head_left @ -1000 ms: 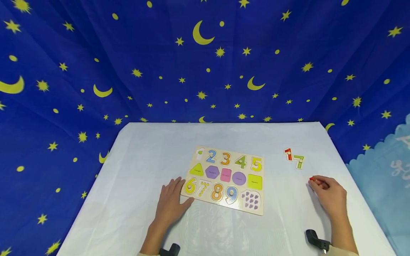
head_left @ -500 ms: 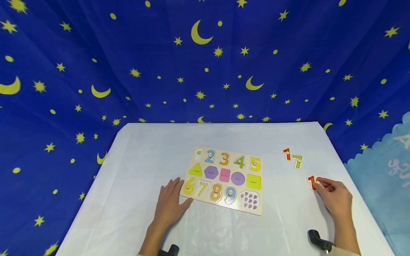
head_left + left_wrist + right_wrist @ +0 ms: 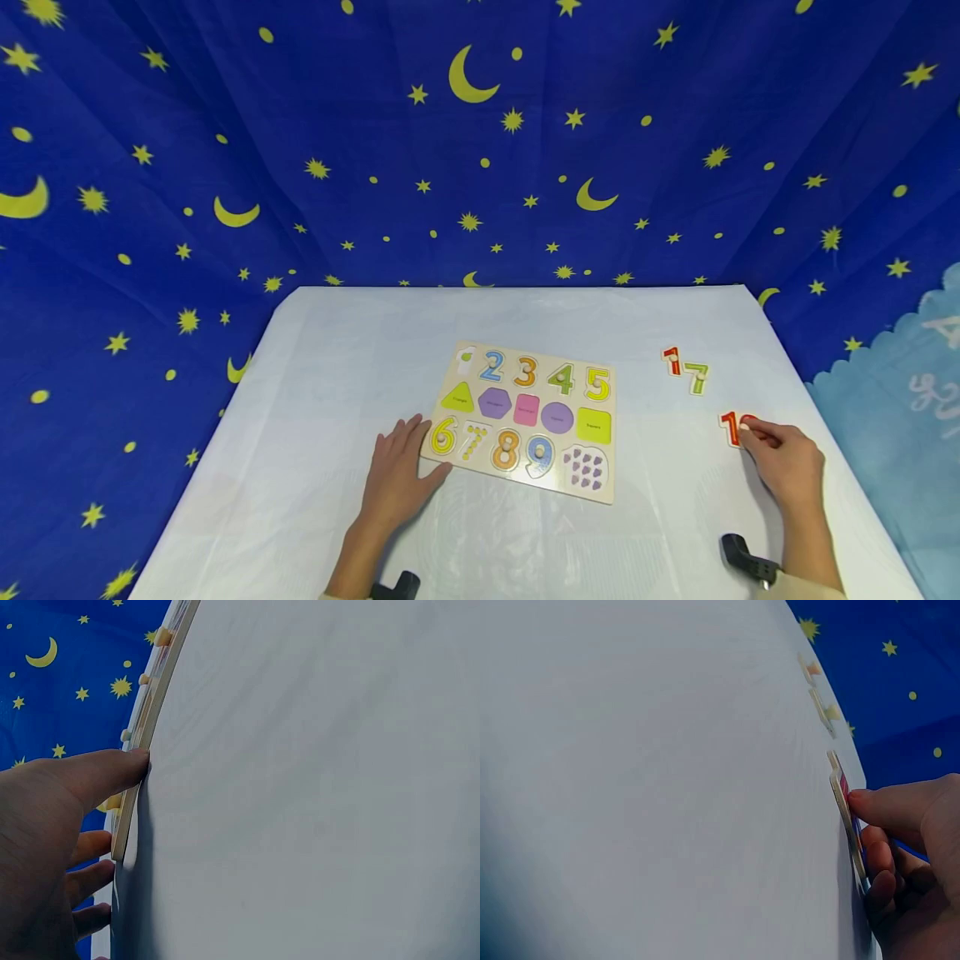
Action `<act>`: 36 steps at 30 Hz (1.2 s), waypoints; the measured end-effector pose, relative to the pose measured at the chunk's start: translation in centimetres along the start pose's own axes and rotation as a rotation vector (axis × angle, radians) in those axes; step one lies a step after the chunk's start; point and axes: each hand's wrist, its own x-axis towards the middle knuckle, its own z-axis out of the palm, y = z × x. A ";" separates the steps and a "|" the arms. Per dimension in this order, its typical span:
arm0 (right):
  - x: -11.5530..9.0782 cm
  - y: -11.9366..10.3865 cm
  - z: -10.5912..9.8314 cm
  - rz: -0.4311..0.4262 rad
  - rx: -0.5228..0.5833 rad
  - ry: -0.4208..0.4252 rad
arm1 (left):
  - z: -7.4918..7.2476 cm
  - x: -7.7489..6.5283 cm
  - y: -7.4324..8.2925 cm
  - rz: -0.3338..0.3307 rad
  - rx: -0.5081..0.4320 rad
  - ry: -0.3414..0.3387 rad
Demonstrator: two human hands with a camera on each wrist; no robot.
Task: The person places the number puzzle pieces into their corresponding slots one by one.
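My right hand point(image 3: 787, 467) pinches a red wooden number piece point(image 3: 730, 429) at the right side of the table; its 1 shows, and a second red digit is partly covered by the fingers. In the right wrist view, that piece point(image 3: 842, 799) appears edge-on and low over the white surface, thumb on its face. My left hand point(image 3: 397, 475) rests at the lower left corner of a wooden number puzzle board point(image 3: 558, 450), fingers extended. The left wrist view has its thumb point(image 3: 120, 769) against the board's edge point(image 3: 161, 705).
A red 1 piece point(image 3: 672, 361) and a green 7 piece point(image 3: 697, 378) lie to the right of the board. The board's 1, 7 and grape-pictured recesses point(image 3: 587, 469) hold no pieces. A blue star-patterned cloth point(image 3: 480, 167) hangs behind the white table point(image 3: 360, 350).
My right hand has moved slightly right and toward me, and the red piece in its fingers has turned face up, showing its 1. The left hand stays at the board.
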 end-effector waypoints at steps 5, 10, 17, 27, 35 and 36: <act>0.1 0.1 0.1 -0.017 -0.019 0.004 | 0.1 0.0 -0.1 0.003 0.010 0.006; -0.2 -0.1 0.1 -0.064 -0.019 0.004 | 0.1 0.0 -0.1 0.002 0.012 0.001; -0.5 -0.4 0.4 -0.120 -0.007 -0.001 | 0.0 -0.1 0.0 0.000 0.008 -0.007; -1.4 -1.2 0.6 -0.157 -0.007 0.000 | -0.2 0.0 -0.1 -0.005 0.010 -0.012; -2.3 -1.6 1.5 -0.250 -0.020 0.012 | 0.0 0.1 -0.1 -0.003 0.011 0.004; -2.4 -1.6 1.6 -0.267 -0.016 0.018 | 0.0 0.2 0.0 -0.002 0.012 0.007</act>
